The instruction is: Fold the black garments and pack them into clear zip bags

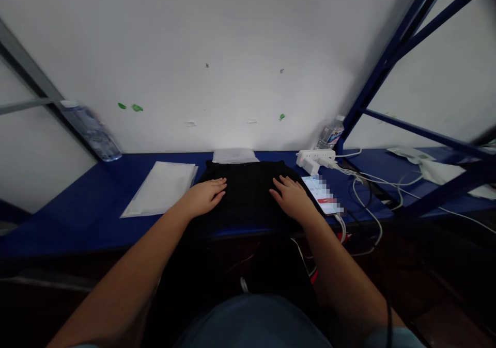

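Observation:
A black piece of cloth, likely a garment (248, 193), lies spread on the blue tabletop (89, 203) in front of me. On its left side rests my left hand (205, 195), palm down with the fingers stretched out. My right hand (290, 195) lies flat on its right side, fingers spread. Neither hand grips anything. Behind the cloth's far edge sits a clear plastic packet (234, 156). Just right of my right hand is a phone (320, 193) with a lit screen and a cable plugged in.
White flat plastic bags (160, 189) lie to the left. A large clear bottle (93, 133) stands at the far left. Back right are a white power strip (315, 157), tangled cables (366, 208) and a labelled bottle (331, 132). A blue metal frame (372, 79) rises at the right.

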`<state>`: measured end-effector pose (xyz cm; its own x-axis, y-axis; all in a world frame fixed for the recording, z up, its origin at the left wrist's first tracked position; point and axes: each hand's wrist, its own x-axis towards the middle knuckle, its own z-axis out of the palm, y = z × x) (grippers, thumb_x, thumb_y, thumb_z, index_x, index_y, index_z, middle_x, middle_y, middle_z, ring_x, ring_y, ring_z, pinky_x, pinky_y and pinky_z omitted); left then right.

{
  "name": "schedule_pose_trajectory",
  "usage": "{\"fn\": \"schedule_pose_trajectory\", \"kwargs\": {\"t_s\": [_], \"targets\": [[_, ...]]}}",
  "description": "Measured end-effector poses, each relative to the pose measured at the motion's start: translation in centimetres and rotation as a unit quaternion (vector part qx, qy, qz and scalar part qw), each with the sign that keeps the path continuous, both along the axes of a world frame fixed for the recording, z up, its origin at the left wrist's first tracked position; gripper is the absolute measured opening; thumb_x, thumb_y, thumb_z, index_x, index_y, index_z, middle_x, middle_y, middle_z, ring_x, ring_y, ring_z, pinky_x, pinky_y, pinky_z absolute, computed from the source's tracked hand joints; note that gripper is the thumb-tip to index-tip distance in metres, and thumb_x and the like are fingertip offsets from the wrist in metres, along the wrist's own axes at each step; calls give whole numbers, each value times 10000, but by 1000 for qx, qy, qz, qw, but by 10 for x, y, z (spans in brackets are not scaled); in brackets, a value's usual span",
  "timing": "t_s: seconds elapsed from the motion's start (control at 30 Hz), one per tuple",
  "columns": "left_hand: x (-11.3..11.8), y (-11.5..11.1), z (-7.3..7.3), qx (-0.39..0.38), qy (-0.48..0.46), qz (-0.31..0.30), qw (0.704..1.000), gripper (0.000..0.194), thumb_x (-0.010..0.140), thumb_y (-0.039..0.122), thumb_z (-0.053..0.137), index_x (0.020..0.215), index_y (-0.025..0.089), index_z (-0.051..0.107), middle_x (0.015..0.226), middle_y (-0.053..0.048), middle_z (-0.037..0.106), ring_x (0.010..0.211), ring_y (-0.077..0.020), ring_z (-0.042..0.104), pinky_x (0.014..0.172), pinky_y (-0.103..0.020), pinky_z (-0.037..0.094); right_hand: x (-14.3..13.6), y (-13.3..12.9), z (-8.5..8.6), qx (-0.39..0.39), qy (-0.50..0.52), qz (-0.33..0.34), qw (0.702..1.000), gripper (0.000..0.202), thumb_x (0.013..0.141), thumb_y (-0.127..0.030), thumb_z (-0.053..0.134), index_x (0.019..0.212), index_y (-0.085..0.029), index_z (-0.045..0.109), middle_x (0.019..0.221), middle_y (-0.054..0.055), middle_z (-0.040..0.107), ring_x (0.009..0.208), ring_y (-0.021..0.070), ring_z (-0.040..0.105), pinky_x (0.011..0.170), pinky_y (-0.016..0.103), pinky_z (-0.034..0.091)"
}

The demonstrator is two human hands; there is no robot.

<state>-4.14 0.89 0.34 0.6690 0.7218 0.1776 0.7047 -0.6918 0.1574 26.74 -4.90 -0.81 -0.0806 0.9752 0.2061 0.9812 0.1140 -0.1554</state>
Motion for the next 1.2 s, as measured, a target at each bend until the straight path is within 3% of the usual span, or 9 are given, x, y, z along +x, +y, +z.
{"fn": "schedule_pose_trajectory", "kwargs": {"t_s": [0.13,0.27,0.33,0.5,0.63,0.77,0.9,1.2], "targets": [[5,11,13,14,-15,30,999,458,977,316,408,1344,159,633,1422,-95,617,1354,-243,548,1136,-410,444,9,10,7,12,4,16,1000,513,1033,-454,391,1412,-163,579,1480,168,545,1394,327,474,1142,513,365],[16,41,35,39,41,79,995,422,952,325,480,1313,170,634,1357,-124,655,1240,-293,624,1031,-425,509,12,40,31,60,27,69,995,467,1023,-341,417,1416,-130,555,1416,160,596,1316,280,546,1107,421,426],[22,59,41,33,86,71,993,381,942,328,508,1254,170,658,1292,-132,684,1176,-297,653,985,-408,522,11,60,41,44,26,88,995,464,999,-269,456,1434,-126,533,1430,147,590,1332,266,532,1109,391,425],[27,85,33,7,150,41,988,330,915,292,543,1184,181,696,1293,-115,687,1181,-276,653,1006,-373,500,8,93,46,-49,-35,97,993,477,930,-198,573,1402,-133,568,1412,147,607,1277,272,574,1073,369,438],[21,86,19,8,125,29,992,267,915,280,527,1067,209,735,1361,-85,660,1242,-262,627,1031,-385,497,10,97,38,-48,-48,110,992,280,913,-177,564,1157,-175,701,1233,121,683,1124,244,635,979,340,469],[16,84,15,27,93,21,995,205,916,246,512,925,203,712,1383,-85,646,1294,-264,597,1025,-396,510,12,96,33,-16,-46,92,995,257,907,-161,497,1076,-164,690,1145,125,691,1034,243,642,907,345,473],[13,83,19,45,78,14,996,180,904,209,502,845,207,673,1262,-100,704,1346,-272,554,995,-385,535,11,98,34,-10,-47,79,996,304,928,-155,455,1160,-158,651,1168,133,696,1047,256,634,900,349,463],[4,86,41,112,28,96,989,170,899,195,474,891,193,643,1255,-133,686,1343,-273,543,1036,-407,514,6,114,49,31,-63,19,997,346,977,-127,389,1219,-147,636,1197,164,668,1083,285,621,906,375,475]]}}
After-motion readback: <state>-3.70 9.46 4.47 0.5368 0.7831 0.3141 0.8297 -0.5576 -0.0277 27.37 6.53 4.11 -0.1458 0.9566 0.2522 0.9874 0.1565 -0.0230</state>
